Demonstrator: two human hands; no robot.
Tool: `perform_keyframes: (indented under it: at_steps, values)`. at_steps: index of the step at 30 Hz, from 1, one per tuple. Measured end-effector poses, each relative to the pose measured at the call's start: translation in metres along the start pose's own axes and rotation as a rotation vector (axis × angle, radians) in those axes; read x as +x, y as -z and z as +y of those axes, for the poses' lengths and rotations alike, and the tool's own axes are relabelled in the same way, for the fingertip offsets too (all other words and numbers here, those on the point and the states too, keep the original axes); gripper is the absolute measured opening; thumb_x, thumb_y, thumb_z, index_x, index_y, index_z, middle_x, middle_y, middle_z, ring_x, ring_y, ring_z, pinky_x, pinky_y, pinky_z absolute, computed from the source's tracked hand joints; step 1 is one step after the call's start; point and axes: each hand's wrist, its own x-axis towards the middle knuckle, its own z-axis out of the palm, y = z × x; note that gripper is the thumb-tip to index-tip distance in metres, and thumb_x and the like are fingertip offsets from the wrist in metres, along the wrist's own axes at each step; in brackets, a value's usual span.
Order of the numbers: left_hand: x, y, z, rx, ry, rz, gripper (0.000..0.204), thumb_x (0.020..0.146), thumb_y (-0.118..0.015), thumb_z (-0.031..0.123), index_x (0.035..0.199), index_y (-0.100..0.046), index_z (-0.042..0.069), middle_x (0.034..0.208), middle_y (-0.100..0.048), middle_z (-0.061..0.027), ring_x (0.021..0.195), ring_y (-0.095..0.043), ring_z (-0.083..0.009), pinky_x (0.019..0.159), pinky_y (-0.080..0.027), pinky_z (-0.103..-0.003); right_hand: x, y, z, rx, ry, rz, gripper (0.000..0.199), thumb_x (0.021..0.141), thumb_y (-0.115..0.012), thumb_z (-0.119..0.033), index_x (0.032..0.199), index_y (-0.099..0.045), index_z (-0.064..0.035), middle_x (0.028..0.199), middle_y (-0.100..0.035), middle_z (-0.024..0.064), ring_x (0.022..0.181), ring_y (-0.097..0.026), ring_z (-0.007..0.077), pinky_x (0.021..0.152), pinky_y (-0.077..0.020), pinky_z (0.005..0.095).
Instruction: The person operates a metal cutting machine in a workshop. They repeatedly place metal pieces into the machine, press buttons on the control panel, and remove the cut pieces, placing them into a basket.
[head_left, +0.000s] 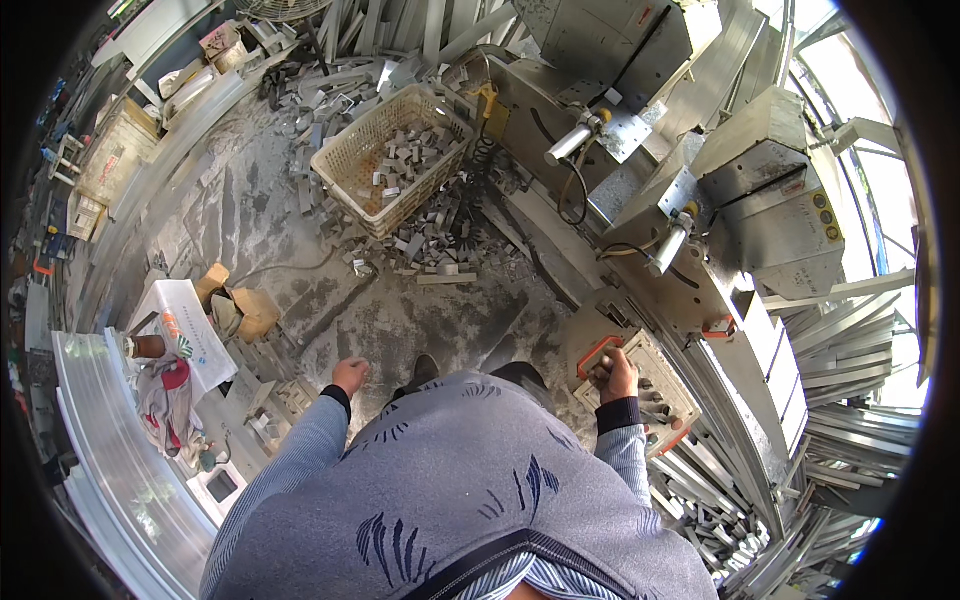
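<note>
My left hand point(350, 376) hangs at my left side above the floor, its fingers loosely curled, with nothing visible in it. My right hand point(617, 378) is at the near end of a machine on my right, over a beige plastic box point(668, 372) with orange handles. Its fingers are curled beside one orange handle point(597, 354). What they grip is dark and too small to make out. Several short grey cylindrical pieces point(655, 408) lie in the box next to this hand.
A beige plastic basket point(345, 192) with cut metal pieces stands ahead, among scattered offcuts point(430, 245). A metal cutting machine point(665, 270) runs along my right. A white box point(185, 325), a torn cardboard box point(255, 312) and long metal profiles point(110, 430) are at left.
</note>
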Motion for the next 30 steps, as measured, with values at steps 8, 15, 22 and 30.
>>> perform_keyframes:
  at_steps: [8, 15, 22, 30]
  values:
    - [0.028, 0.016, -0.014, -0.087, 0.082, 0.146, 0.033, 0.082, -0.062, 0.021, 0.105, -0.063, -0.002, 0.094, -0.066, -0.0145, 0.074, -0.064, -0.0217, 0.065, -0.051, -0.033, 0.123, -0.115, -0.177, -0.356, 0.471, -0.054, 0.019, 0.08, -0.061, -0.023, 0.086, -0.058, -0.0054, 0.068, -0.051, -0.0012, 0.048, -0.046, 0.0073, 0.043, -0.0402, 0.0225]
    - [-0.019, -0.035, -0.052, 0.206, -0.171, 0.149, 0.025, 0.079, -0.06, 0.018, 0.098, -0.062, 0.003, 0.079, -0.063, -0.0093, 0.063, -0.061, -0.0214, 0.053, -0.047, -0.032, 0.316, -0.212, -0.31, -0.303, 0.321, -0.152, 0.023, 0.077, -0.066, -0.025, 0.088, -0.059, -0.0062, 0.07, -0.054, 0.0019, 0.049, -0.05, 0.0135, 0.045, -0.043, 0.0261]
    - [-0.044, -0.168, -0.088, -0.116, 0.085, 0.341, 0.026, 0.087, -0.052, 0.023, 0.097, -0.063, 0.002, 0.095, -0.065, -0.0165, 0.087, -0.062, -0.0289, 0.07, -0.048, -0.037, 0.433, -0.284, -0.351, -0.217, 0.106, -0.136, 0.023, 0.078, -0.064, -0.029, 0.075, -0.049, -0.0118, 0.064, -0.056, 0.0018, 0.052, -0.053, 0.0148, 0.038, -0.0403, 0.0286]
    - [-0.039, -0.196, -0.013, 0.03, 0.218, 0.284, 0.034, 0.084, -0.053, 0.03, 0.096, -0.065, 0.0, 0.089, -0.067, -0.0156, 0.081, -0.063, -0.026, 0.071, -0.047, -0.038, 0.447, -0.286, -0.357, -0.185, -0.014, -0.214, 0.019, 0.083, -0.057, -0.025, 0.069, -0.049, -0.0155, 0.056, -0.049, -0.0023, 0.047, -0.048, 0.0107, 0.04, -0.0413, 0.0259]
